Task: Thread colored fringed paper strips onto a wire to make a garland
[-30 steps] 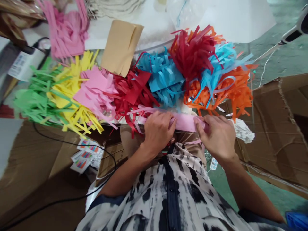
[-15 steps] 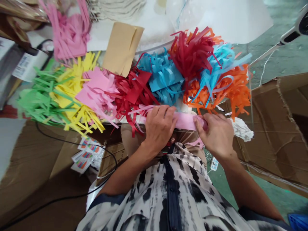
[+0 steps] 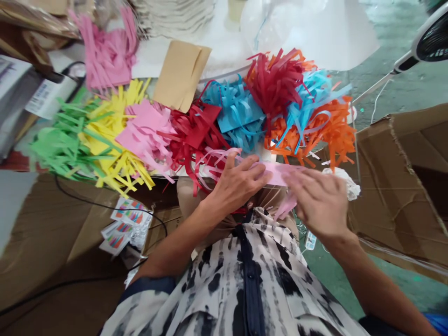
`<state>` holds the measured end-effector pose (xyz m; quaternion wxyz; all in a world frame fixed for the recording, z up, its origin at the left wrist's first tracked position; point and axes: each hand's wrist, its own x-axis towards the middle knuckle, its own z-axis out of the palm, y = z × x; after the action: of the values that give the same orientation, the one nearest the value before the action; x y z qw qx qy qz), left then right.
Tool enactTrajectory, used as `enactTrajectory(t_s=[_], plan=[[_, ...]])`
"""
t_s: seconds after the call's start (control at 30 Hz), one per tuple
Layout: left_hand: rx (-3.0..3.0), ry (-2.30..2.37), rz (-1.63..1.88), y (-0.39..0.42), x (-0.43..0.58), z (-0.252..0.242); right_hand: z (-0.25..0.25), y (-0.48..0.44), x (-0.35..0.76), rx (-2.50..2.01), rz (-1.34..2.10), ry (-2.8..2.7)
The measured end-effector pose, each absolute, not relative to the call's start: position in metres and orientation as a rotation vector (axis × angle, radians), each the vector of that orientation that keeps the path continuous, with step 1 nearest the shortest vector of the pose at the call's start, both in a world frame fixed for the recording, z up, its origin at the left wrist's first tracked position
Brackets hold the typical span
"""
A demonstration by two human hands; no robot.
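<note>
Pink paper (image 3: pixel 276 175) touches left hand (image 3: pixel 237 182) and right hand (image 3: pixel 320 200); I cannot tell their grip.

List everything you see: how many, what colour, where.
Fringed paper strip: 1, pink, at the hands
Fringed paper piles: several, green, yellow, pink, red, blue, orange, across the middle
Kraft paper: count unclear, tan, upper centre
Sheet: at least 1, white, top
Electric fan: 1, white, upper right
Cardboard: several pieces, brown, both sides
Printed cards: several, multicoloured, lower left
Cable: 1, black, lower left
Crumpled material: 1, white, right
Shirt: 1, black-and-white, bottom
Left hand: 1, bare, on strip
Right hand: 1, bare, on strip
</note>
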<state>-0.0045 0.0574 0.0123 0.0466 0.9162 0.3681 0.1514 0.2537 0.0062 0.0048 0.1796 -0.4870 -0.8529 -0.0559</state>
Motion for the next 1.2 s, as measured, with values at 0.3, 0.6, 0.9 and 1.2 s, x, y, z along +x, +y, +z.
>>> enactTrajectory(t_s=[0.3, 0.6, 0.9, 1.2], plan=[[2.747, 1.030, 0.480, 0.048, -0.025, 0.005, -0.016, -0.003, 0.250, -1.339, -0.142, -2.444], [2.567, 1.217, 0.537, 0.055, -0.071, 0.014, -0.010, 0.004, 0.267, -1.290, -0.054, -2.407], [2.402, 2.029, 0.775, 0.056, -0.115, 0.055, -0.002, 0.005, 0.263, -1.390, 0.058, -2.420], [2.819, 1.096, 0.647, 0.022, 0.023, -0.012, 0.006, 0.009, 0.273, -1.348, -0.014, -2.397]])
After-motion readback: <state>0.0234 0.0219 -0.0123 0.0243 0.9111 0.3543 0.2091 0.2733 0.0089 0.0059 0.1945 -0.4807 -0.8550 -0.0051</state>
